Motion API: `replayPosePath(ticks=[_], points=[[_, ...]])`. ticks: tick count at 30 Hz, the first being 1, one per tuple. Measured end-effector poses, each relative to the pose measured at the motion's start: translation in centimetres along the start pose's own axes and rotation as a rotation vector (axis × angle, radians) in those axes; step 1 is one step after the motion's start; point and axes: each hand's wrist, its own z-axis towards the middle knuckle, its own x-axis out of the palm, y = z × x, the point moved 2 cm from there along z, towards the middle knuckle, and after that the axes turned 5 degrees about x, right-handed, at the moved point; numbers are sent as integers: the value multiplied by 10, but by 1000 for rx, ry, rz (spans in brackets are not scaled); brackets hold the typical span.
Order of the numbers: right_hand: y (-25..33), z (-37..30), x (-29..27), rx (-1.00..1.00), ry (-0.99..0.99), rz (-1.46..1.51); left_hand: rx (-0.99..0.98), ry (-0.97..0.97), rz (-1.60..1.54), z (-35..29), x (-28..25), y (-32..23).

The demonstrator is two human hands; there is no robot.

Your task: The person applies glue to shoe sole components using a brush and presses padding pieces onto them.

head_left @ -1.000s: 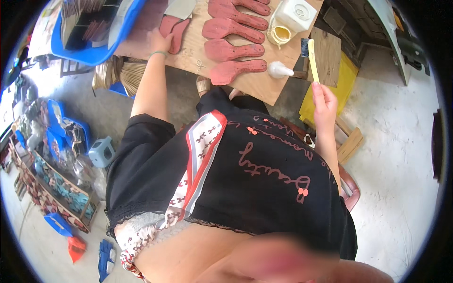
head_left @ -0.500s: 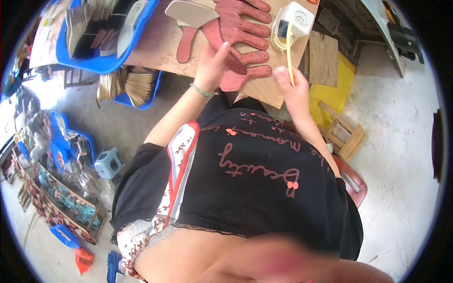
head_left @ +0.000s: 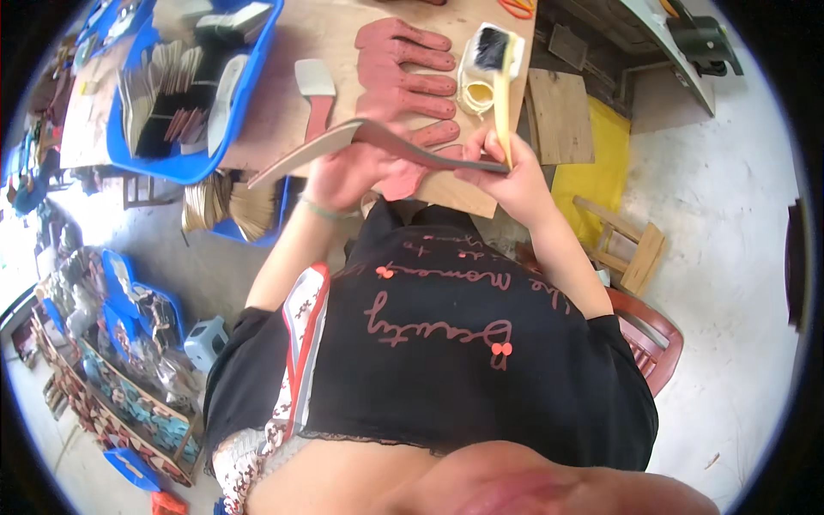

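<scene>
My left hand (head_left: 343,176) grips the middle of a long curved shoe insole (head_left: 296,157), reddish on one face and pale on the other, held above the near edge of the wooden table (head_left: 275,129). My right hand (head_left: 511,184) pinches the insole's other end and also holds a yellow-handled brush (head_left: 505,99). The brush's black bristles rest over a white glue pot (head_left: 474,81). Several reddish insoles (head_left: 403,69) lie in a row on the table just beyond my hands.
A blue bin (head_left: 176,150) of insoles and shoe parts sits at the table's left. A single insole with a pale heel (head_left: 316,86) lies beside it. A wooden stool (head_left: 631,245) and yellow board (head_left: 592,163) stand right; crates of goods crowd the floor left.
My left hand has lifted one insole off the table and brought it toward me. My right hand, with the brush, has come in and taken the insole's other end.
</scene>
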Motion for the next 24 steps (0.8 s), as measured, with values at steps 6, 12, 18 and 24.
replayPosePath(ticks=[6, 12, 18, 24], points=[[-20, 1, -41, -27, 108, -301, -525, 263, 234, -43, -13, -17], [-39, 17, -69, -110, 130, -518, -278, -306, 139, -31, 16, 9], [-57, 43, -137, -84, 131, -803, -68, -583, 361, -48, -2, 15], [-114, 64, -175, 310, 112, -1036, 203, -564, 269, -83, -26, 28]])
